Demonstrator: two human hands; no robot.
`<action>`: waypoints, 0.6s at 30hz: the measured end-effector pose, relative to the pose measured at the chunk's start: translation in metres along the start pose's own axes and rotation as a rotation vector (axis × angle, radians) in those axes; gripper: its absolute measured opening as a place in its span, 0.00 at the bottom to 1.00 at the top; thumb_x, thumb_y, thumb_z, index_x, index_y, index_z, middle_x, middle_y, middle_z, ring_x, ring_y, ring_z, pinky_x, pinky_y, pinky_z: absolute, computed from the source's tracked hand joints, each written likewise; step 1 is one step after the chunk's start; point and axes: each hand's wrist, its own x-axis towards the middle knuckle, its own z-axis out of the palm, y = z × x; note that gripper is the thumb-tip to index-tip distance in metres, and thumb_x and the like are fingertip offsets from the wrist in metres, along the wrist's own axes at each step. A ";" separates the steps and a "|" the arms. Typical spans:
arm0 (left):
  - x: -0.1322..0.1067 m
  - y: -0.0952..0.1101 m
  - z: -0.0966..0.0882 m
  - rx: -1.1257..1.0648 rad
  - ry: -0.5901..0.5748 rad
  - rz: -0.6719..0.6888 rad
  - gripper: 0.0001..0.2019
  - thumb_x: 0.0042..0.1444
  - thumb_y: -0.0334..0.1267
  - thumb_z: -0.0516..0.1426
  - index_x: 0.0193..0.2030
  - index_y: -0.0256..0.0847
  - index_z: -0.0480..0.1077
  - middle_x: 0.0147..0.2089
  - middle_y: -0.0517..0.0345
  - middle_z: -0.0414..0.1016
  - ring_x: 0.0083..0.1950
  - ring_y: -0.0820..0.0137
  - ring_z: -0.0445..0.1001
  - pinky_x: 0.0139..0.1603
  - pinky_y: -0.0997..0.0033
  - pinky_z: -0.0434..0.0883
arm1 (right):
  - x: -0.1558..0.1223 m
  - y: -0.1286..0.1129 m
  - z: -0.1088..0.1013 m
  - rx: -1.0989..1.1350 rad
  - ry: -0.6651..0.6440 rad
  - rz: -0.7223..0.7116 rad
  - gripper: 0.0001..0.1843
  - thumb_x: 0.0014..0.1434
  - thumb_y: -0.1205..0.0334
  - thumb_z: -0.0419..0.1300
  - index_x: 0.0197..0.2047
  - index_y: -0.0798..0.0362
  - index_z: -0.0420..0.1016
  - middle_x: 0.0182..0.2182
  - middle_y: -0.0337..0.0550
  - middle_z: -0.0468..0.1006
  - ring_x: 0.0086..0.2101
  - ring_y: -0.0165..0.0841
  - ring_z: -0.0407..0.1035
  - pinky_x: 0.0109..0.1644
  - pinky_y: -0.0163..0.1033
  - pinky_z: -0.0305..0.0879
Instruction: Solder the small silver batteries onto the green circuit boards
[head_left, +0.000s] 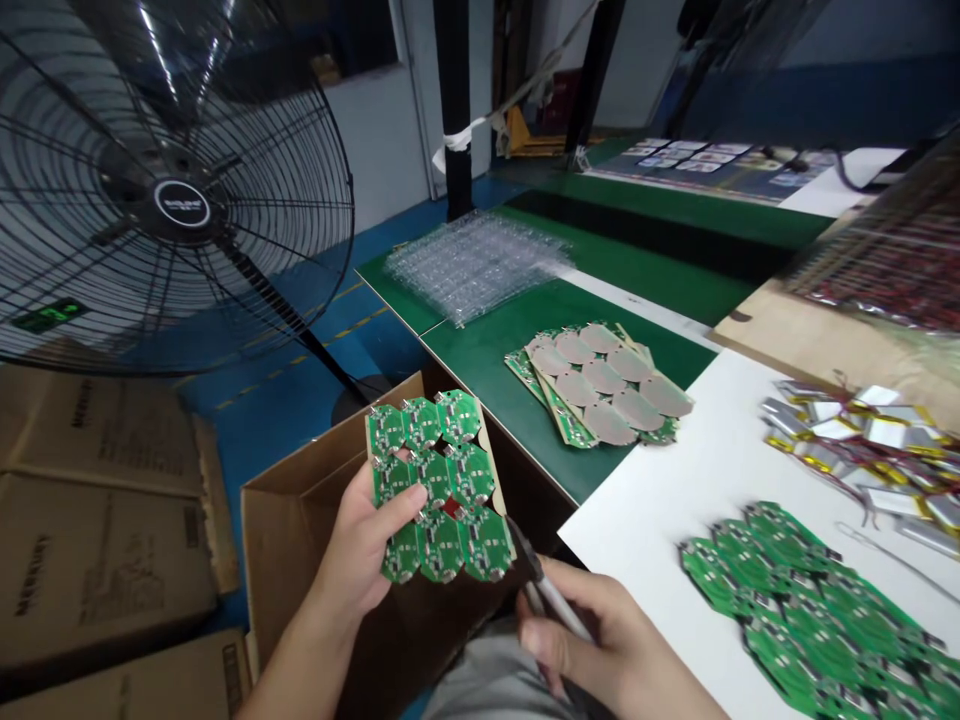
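Note:
My left hand [358,545] grips a green panel of round circuit boards [439,485], thumb on its face, and holds it up over an open cardboard box [300,520]. My right hand [592,640] is closed on a slim metal tool like tweezers [541,580]. The tool's dark tip sits at the panel's lower right corner. On the green bench mat lies a stack of similar panels turned face down [600,385]. A heap of loose green round boards [817,610] rests on a white sheet [675,490] at the right.
A big black floor fan [172,190] stands at the left above stacked cardboard cartons [90,520]. Clear plastic blister trays [472,260] lie at the far end of the bench. Silver battery cells with red wires [870,440] are piled at the right.

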 end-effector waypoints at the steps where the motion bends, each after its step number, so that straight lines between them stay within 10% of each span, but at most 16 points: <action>1: 0.000 -0.001 -0.001 -0.009 -0.003 -0.012 0.24 0.46 0.39 0.72 0.50 0.41 0.74 0.42 0.51 0.85 0.39 0.58 0.84 0.38 0.65 0.81 | 0.000 0.001 -0.001 0.038 -0.036 0.001 0.25 0.54 0.36 0.65 0.30 0.51 0.73 0.22 0.32 0.64 0.23 0.27 0.58 0.28 0.33 0.55; 7: -0.006 -0.005 0.000 0.035 0.002 -0.042 0.24 0.47 0.39 0.72 0.51 0.40 0.74 0.44 0.49 0.84 0.41 0.57 0.84 0.41 0.62 0.81 | 0.005 -0.002 -0.004 -0.067 0.073 -0.059 0.27 0.60 0.42 0.63 0.57 0.48 0.77 0.36 0.38 0.74 0.39 0.36 0.67 0.48 0.39 0.64; 12: -0.012 -0.008 0.001 0.093 -0.013 -0.016 0.24 0.48 0.40 0.71 0.52 0.41 0.75 0.47 0.48 0.84 0.43 0.56 0.83 0.43 0.61 0.80 | 0.009 -0.011 -0.002 0.023 0.042 -0.113 0.31 0.61 0.45 0.63 0.65 0.46 0.71 0.62 0.43 0.74 0.64 0.46 0.62 0.70 0.50 0.51; 18: -0.013 -0.008 -0.004 0.153 -0.007 0.036 0.22 0.49 0.39 0.71 0.50 0.41 0.75 0.47 0.49 0.84 0.45 0.56 0.83 0.46 0.60 0.80 | 0.014 -0.003 -0.001 0.061 0.096 -0.105 0.24 0.58 0.49 0.68 0.56 0.46 0.78 0.50 0.39 0.81 0.55 0.42 0.70 0.65 0.43 0.60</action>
